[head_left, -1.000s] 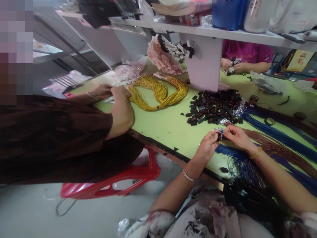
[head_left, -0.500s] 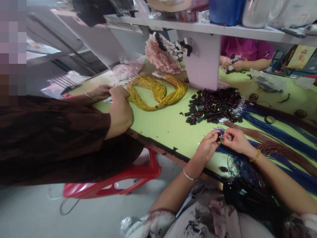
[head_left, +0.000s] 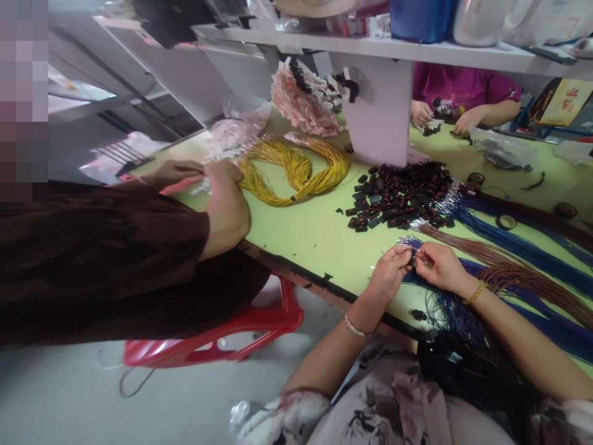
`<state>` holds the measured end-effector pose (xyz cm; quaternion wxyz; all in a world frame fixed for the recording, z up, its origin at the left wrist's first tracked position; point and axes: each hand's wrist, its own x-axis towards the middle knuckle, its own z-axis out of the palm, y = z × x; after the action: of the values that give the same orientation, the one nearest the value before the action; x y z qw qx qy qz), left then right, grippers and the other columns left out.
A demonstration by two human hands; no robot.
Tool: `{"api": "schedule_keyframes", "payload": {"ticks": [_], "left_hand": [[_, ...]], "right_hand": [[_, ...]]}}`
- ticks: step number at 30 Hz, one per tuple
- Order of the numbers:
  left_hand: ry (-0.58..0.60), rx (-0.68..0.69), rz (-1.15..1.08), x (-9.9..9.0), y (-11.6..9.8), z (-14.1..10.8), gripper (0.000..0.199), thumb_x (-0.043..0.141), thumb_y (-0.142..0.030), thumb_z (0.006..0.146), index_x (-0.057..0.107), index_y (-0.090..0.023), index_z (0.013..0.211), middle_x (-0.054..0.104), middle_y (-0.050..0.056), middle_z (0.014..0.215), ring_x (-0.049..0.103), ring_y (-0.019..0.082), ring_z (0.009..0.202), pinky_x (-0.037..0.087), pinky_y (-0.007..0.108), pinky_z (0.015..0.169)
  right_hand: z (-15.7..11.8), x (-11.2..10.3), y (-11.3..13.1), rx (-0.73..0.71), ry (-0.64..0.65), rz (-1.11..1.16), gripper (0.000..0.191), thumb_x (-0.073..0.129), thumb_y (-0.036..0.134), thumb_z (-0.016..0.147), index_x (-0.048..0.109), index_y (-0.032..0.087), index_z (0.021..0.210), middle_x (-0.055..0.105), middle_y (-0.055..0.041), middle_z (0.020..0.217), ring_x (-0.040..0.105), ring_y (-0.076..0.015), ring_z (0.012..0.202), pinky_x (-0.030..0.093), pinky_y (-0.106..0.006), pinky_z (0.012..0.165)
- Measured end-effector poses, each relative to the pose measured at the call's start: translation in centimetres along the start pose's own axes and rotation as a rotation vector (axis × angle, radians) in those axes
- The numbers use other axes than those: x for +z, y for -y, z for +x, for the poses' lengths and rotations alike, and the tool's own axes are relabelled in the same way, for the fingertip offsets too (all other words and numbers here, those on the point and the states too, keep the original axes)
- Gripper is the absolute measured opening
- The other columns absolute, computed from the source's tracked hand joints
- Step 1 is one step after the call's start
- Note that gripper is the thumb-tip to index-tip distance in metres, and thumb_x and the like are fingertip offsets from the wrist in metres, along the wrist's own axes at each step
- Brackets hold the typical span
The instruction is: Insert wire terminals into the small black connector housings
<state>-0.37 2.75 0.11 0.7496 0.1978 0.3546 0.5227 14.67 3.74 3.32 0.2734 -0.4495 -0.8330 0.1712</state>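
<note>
My left hand is closed on a small black connector, which is partly covered by the fingers. Right beside it, my right hand pinches at the connector's other side; what lies between those fingertips is too small to make out. Behind both hands lies a heap of black connectors. Brown wires and blue wires with metal tips stretch to the right. Under my right wrist is a tangle of dark wires, with one black connector at its left.
On the left, a co-worker's arm reaches over the green table near a yellow wire bundle. Across it, another person in purple handles small parts. Tape rolls lie right. A red stool stands below.
My fingers have shifted slightly around the black connector, which shows less now. The person across has moved their hands apart. The co-worker's far hand at left has shifted a little.
</note>
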Motion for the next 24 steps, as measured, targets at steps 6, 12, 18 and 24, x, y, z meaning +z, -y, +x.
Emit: {"api": "schedule_keyframes", "payload": {"ticks": [6,12,18,24], "left_hand": [[-0.031,0.014,-0.005,0.2,0.1,0.0,0.026,0.079,-0.022,0.06,0.064,-0.014,0.08,0.062,0.001,0.078,0.057,0.01,0.072,0.043,0.023,0.069],[-0.064,0.023,0.02,0.6,0.2,-0.2,0.029,0.08,-0.023,0.057,0.063,-0.014,0.079,0.061,0.0,0.073,0.056,0.01,0.068,0.042,0.023,0.065],[-0.122,0.055,0.085,1.0,0.0,-0.8,0.032,0.081,-0.027,0.055,0.063,-0.014,0.079,0.059,-0.001,0.074,0.052,0.007,0.065,0.041,0.021,0.061],[-0.119,0.055,0.138,0.8,0.0,-1.2,0.033,0.08,-0.03,0.058,0.064,-0.014,0.082,0.058,0.0,0.072,0.052,0.008,0.064,0.041,0.022,0.061]], "right_hand": [[0.1,-0.1,-0.3,0.042,0.039,0.157,0.011,0.05,0.022,0.081,0.052,0.019,0.071,0.051,0.0014,0.063,0.043,-0.0106,0.056,0.031,-0.023,0.055],[-0.1,0.1,0.0,0.099,0.014,0.213,0.013,0.052,0.02,0.077,0.049,0.019,0.065,0.048,0.003,0.057,0.039,-0.0095,0.052,0.03,-0.022,0.052],[0.8,-0.9,-0.7,0.21,-0.026,0.289,0.018,0.05,0.03,0.084,0.058,0.017,0.074,0.058,0.0006,0.065,0.048,-0.0113,0.057,0.035,-0.022,0.054],[2.0,-2.5,-3.8,0.222,0.045,0.013,0.023,0.051,0.037,0.086,0.064,0.018,0.086,0.064,-0.0034,0.078,0.054,-0.0148,0.066,0.037,-0.025,0.061]]}}
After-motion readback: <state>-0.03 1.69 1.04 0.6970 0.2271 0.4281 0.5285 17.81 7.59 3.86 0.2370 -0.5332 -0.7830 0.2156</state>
